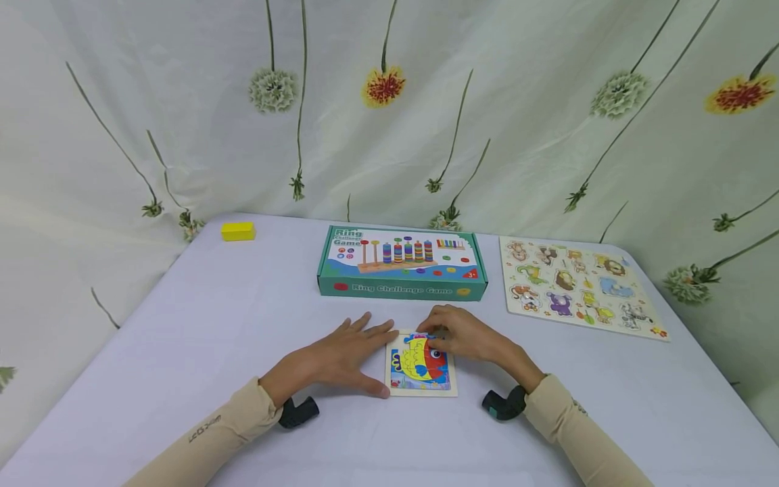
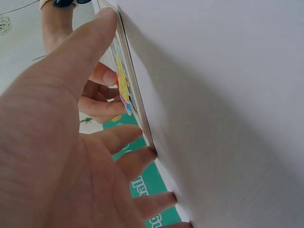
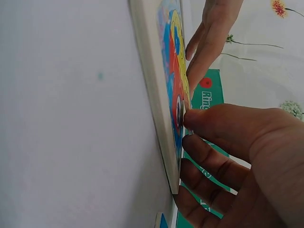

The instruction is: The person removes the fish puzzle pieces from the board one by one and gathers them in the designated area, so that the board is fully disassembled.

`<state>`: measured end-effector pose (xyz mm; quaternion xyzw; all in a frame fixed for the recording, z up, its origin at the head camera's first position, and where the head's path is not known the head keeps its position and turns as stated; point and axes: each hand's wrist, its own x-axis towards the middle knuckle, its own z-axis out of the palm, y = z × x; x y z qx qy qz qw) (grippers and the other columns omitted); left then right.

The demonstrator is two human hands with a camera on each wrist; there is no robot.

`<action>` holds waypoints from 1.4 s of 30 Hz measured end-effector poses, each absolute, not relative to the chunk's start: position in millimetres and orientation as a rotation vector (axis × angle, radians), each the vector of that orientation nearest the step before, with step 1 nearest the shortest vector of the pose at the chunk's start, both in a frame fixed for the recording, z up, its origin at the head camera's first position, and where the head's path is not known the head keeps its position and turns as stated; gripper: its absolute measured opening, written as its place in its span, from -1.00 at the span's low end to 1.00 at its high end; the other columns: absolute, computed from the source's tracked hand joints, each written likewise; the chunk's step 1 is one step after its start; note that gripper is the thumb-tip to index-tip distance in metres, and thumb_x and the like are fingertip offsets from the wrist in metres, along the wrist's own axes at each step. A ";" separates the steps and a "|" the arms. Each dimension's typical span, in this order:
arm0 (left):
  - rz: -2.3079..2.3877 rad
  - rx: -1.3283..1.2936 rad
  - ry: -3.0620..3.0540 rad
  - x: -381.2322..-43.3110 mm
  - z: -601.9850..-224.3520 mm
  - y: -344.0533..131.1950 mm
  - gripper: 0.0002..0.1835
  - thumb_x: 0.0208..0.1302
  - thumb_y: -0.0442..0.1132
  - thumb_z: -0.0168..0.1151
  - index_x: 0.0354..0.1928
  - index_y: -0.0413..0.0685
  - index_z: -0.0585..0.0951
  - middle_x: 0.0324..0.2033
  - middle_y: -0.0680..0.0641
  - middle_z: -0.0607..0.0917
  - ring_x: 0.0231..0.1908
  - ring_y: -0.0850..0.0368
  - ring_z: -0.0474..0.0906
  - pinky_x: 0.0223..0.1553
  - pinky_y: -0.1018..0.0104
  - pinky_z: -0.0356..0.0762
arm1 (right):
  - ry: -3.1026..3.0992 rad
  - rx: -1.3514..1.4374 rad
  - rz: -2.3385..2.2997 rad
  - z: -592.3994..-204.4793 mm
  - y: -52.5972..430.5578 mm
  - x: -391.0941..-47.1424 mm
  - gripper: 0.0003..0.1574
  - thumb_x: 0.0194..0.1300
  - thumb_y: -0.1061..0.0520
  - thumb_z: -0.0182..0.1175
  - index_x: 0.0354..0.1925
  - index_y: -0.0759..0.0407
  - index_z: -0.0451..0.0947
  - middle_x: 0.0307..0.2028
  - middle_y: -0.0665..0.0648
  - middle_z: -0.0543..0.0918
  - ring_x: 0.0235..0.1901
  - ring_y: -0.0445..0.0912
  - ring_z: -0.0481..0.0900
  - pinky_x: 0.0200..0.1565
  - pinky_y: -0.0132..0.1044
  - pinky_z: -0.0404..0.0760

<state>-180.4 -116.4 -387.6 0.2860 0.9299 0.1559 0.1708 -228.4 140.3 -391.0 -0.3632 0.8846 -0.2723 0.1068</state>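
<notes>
A small square fish puzzle (image 1: 420,368) in a pale wooden frame lies on the table, its picture a yellow and red fish on blue. My left hand (image 1: 347,355) is spread along the puzzle's left side, thumb on the lower left corner and a fingertip at the upper left. Over the upper right part, my right hand (image 1: 465,333) pinches a puzzle piece (image 3: 186,107) between thumb and fingers. That piece sits slightly raised from the picture, and the fingers hide most of it. In the left wrist view, the right hand's fingers (image 2: 102,107) curl above the fish.
Behind the hands stands a green Ring Challenge Game box (image 1: 402,264). A white animal puzzle board (image 1: 575,287) lies at the back right. At the back left is a yellow block (image 1: 238,231). A flower-patterned cloth (image 1: 523,135) hangs behind the table.
</notes>
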 end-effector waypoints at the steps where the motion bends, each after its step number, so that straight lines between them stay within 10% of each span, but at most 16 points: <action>1: 0.445 0.817 2.638 -180.3 -387.3 -116.5 0.02 -0.04 0.34 0.35 0.46 0.21 0.20 0.48 0.11 0.08 0.48 -0.15 -0.24 0.41 -0.22 -0.24 | 2.603 -1.068 -0.804 -390.9 140.3 -228.5 -0.69 0.25 0.16 0.26 -0.02 0.12 0.66 -0.19 -0.07 0.60 -0.15 -0.20 0.48 -0.08 -0.30 0.54; 42: 0.444 0.841 2.627 -180.9 -387.6 -117.2 -0.09 -0.01 0.32 0.34 0.42 0.31 0.28 0.48 0.06 0.09 0.48 -0.20 -0.25 0.40 -0.25 -0.26 | 2.607 -1.036 -0.852 -390.8 141.4 -228.3 -0.71 0.26 0.17 0.27 -0.03 0.10 0.67 -0.19 -0.10 0.66 -0.15 -0.19 0.47 -0.08 -0.30 0.53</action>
